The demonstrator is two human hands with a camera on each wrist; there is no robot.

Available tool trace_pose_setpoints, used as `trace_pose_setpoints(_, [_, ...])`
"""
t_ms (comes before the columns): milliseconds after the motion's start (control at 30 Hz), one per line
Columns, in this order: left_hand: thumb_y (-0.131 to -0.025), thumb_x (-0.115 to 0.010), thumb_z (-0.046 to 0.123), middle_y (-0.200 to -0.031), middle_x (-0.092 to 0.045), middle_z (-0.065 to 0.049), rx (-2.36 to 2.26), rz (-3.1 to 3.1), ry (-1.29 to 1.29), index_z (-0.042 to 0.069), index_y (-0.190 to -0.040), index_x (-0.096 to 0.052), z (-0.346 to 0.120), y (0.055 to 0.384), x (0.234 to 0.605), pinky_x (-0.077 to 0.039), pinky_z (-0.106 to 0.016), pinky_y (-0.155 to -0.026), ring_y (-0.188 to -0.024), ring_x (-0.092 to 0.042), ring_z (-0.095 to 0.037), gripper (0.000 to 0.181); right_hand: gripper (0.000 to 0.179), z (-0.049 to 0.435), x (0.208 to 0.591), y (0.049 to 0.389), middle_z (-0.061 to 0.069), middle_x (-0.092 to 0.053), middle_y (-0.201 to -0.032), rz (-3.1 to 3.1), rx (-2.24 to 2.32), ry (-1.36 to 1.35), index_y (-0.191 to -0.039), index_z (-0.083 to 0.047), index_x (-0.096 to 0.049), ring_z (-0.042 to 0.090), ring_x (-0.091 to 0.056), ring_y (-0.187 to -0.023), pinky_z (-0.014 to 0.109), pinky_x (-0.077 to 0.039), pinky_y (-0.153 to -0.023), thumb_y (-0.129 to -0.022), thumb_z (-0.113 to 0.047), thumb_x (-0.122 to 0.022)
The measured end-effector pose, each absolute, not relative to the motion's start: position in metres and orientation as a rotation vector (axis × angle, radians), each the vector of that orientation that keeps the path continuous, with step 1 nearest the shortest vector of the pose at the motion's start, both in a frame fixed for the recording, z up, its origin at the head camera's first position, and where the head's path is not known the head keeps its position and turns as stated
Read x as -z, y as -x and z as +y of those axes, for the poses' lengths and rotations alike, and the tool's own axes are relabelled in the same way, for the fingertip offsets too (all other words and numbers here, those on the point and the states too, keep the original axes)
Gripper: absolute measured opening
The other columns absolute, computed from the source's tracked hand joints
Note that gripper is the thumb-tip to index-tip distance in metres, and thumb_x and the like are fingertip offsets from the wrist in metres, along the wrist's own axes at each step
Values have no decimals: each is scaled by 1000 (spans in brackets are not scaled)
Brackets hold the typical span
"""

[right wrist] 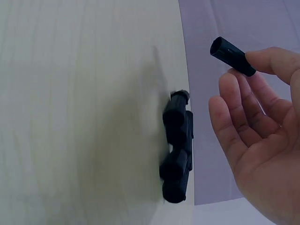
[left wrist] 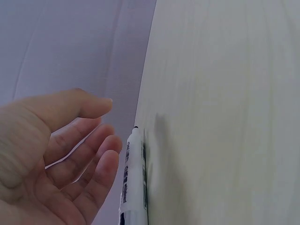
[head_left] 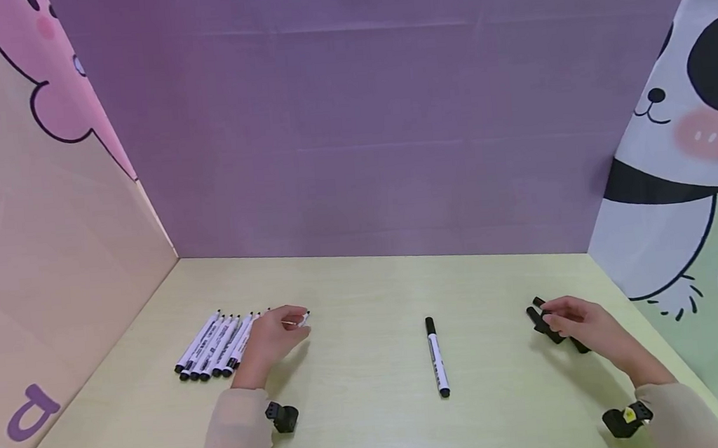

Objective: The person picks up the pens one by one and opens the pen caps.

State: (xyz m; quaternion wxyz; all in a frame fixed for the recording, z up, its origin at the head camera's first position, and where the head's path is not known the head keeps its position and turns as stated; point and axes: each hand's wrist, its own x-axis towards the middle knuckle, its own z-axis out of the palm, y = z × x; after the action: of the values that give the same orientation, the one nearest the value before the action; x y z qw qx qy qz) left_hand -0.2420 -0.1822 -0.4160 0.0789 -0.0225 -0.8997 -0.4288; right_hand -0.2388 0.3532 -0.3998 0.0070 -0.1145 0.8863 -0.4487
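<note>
Over the right end of a row of uncapped white markers, my left hand hovers with loosely bent fingers and nothing between them. In the left wrist view one white marker with a bare dark tip lies on the table just past the fingertips. My right hand pinches a black marker cap between thumb and fingers, its hollow end facing away from the hand. Several more black caps lie in a cluster on the table beneath, partly covered by the hand in the head view.
A marker with its black cap on lies alone between the two hands. The pale wooden table ends at a purple back panel. Printed side panels stand left and right. A small black camera sits at the left wrist.
</note>
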Motion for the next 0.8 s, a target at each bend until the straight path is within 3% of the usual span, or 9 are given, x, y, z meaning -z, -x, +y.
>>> trace_pose_setpoints(800, [-89,-74,12,-110,-71,-9,1310,-2705,152,4,-122,-70,-162,245,413,-53,-41,-85,-99,-67,-26,34,35,372,407,233,10,-69,-98,2639,1232,313,-120,13,-59,17,-61,-77,31,-52,-67,-98,-14,-64])
